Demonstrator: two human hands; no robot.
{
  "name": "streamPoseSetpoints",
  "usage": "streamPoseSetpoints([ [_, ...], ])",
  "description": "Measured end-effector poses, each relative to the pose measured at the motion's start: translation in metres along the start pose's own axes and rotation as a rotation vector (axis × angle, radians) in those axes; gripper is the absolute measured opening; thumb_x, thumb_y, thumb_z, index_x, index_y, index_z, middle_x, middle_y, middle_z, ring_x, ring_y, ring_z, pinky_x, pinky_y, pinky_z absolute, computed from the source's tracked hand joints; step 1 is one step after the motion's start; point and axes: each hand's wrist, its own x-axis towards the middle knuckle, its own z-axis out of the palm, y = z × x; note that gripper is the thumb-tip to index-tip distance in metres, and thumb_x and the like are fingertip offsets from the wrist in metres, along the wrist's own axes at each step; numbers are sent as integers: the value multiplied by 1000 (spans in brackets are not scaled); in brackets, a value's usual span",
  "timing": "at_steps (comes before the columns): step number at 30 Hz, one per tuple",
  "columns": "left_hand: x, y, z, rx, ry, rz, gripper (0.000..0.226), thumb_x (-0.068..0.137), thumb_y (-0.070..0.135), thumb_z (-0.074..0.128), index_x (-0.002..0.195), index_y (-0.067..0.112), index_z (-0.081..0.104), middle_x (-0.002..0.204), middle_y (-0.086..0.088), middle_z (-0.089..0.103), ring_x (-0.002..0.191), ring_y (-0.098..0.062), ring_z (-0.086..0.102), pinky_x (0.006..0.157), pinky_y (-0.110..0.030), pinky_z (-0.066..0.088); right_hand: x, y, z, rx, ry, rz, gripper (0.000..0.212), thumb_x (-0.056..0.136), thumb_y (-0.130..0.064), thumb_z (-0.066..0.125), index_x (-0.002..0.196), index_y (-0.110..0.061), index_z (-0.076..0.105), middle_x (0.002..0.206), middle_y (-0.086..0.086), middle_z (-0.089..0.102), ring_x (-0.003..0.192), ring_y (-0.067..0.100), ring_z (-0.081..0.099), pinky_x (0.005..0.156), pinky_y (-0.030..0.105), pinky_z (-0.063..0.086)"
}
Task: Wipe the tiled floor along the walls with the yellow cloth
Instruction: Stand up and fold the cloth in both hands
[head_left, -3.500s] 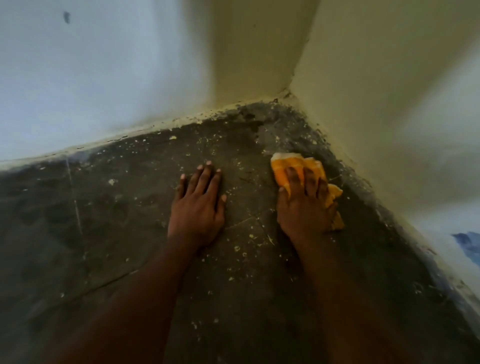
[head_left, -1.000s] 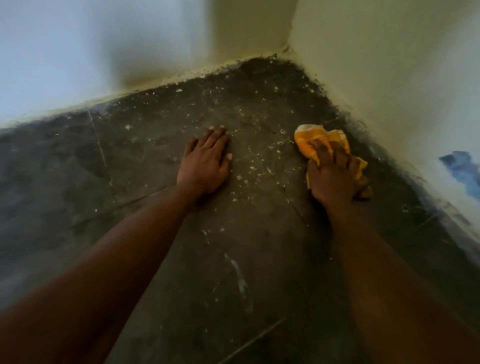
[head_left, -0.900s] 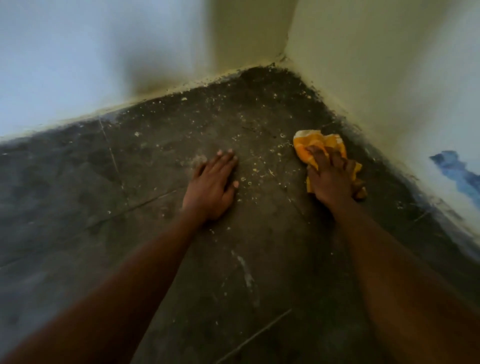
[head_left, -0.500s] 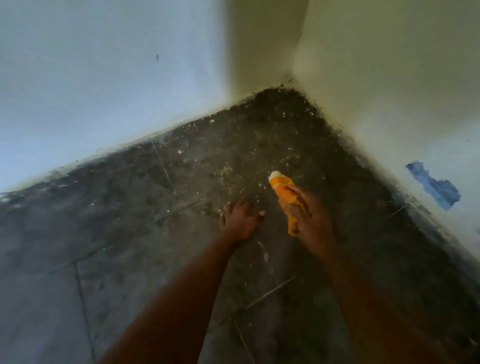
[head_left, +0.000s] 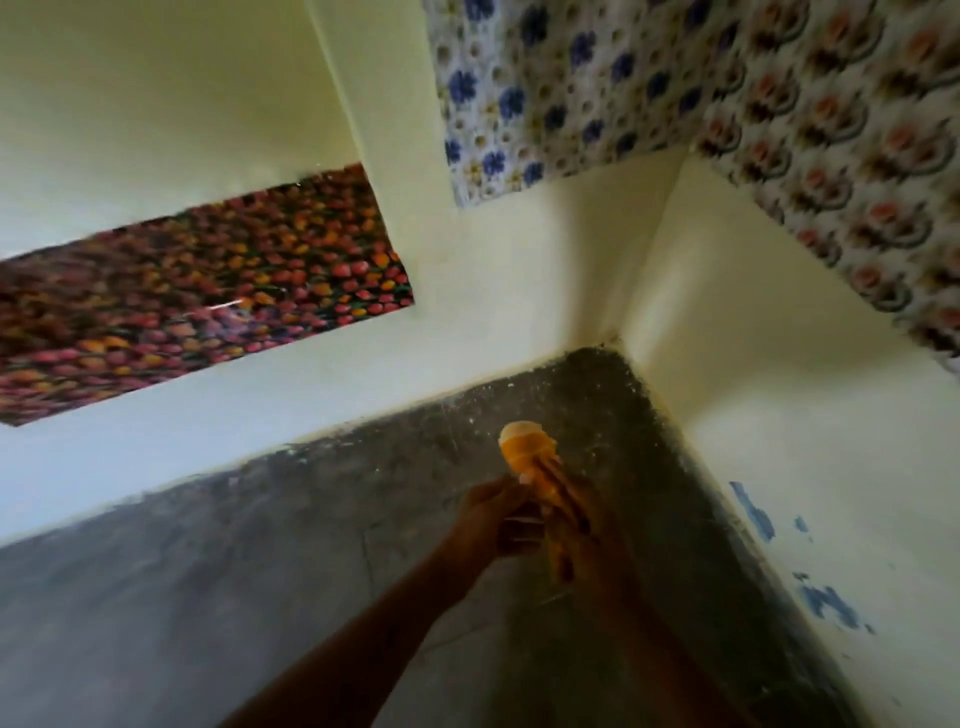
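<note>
Both hands raised off tiled floor (head_left: 260, 582): right hand (head_left: 582, 540) and left hand (head_left: 493, 519) grip bunched yellow cloth (head_left: 524, 447) near wall corner.

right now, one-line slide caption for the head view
Both hands, left hand and right hand, hold the yellow cloth above the tiled floor near the corner.

A dark grey tiled floor (head_left: 218, 582) meets pale walls at a corner, with whitish specks (head_left: 524, 410) scattered on it near that corner.
</note>
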Motion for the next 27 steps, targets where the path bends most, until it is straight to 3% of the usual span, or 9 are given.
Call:
streamPoseSetpoints([
  [3, -89, 49, -7, 41, -4, 53, 26, 107, 23, 54, 123, 8, 68, 101, -11, 74, 85, -23, 75, 73, -31, 62, -37, -89, 7, 104, -98, 16, 44, 97, -32, 66, 139, -42, 60, 124, -7, 70, 101, 23, 73, 86, 32, 58],
  [6, -157, 83, -20, 77, 78, 99, 27, 106, 25, 58, 126, 10, 68, 108, -10, 74, 82, -20, 75, 66, -31, 60, -69, -171, 15, 199, -130, 47, 36, 99, -31, 66, 135, -33, 61, 120, -15, 65, 108, -7, 66, 83, 8, 51],
  [9, -213, 103, -39, 63, 167, 137, 31, 107, 25, 56, 132, 9, 65, 121, -19, 71, 89, -26, 73, 64, -32, 60, -96, -223, 24, 183, -116, 26, 62, 86, -59, 60, 141, -31, 59, 137, -9, 64, 123, 2, 62, 100, 27, 51],
  [12, -260, 117, -65, 47, 171, 199, 34, 109, 29, 50, 136, 12, 62, 128, -18, 69, 107, -33, 72, 78, -39, 63, -119, -258, 43, 138, -139, 28, 69, 81, -67, 60, 144, -42, 52, 142, -11, 59, 125, 5, 59, 97, 28, 51],
  [15, -299, 125, -98, -51, 180, 253, 33, 109, 32, 48, 136, 18, 61, 128, -11, 70, 114, -30, 72, 87, -41, 62, -134, -288, 74, 164, -163, 193, 79, 87, -68, 63, 155, -33, 42, 154, 2, 50, 130, 20, 55, 96, 39, 50],
  [18, -330, 127, -137, -148, 163, 319, 31, 109, 26, 50, 135, 14, 62, 126, -12, 73, 115, -31, 72, 91, -45, 62, -150, -315, 110, 385, -152, 339, 52, 90, -52, 62, 131, -20, 67, 133, 9, 68, 117, 26, 67, 81, 35, 56],
  [21, -348, 129, -168, -72, 253, 392, 28, 107, 18, 53, 130, 8, 66, 120, -12, 76, 110, -30, 75, 85, -39, 64, -163, -335, 136, 397, -75, 219, 15, 96, -26, 69, 109, -27, 75, 107, -3, 79, 101, 18, 74, 71, 29, 60],
  [24, -364, 133, -210, 28, 387, 424, 21, 102, 22, 63, 121, 15, 70, 117, -10, 76, 108, -29, 74, 87, -42, 65, -167, -356, 172, 323, 4, 79, 45, 84, -13, 82, 126, -25, 70, 103, -18, 76, 96, -2, 73, 66, 19, 59],
  [27, -376, 140, -250, -74, 409, 423, 21, 97, 17, 69, 117, 17, 65, 117, -14, 74, 101, -30, 74, 70, -34, 64, -168, -377, 209, 230, 28, -50, 65, 72, -5, 93, 130, -19, 67, 103, -17, 76, 93, -7, 72, 70, 18, 59],
])
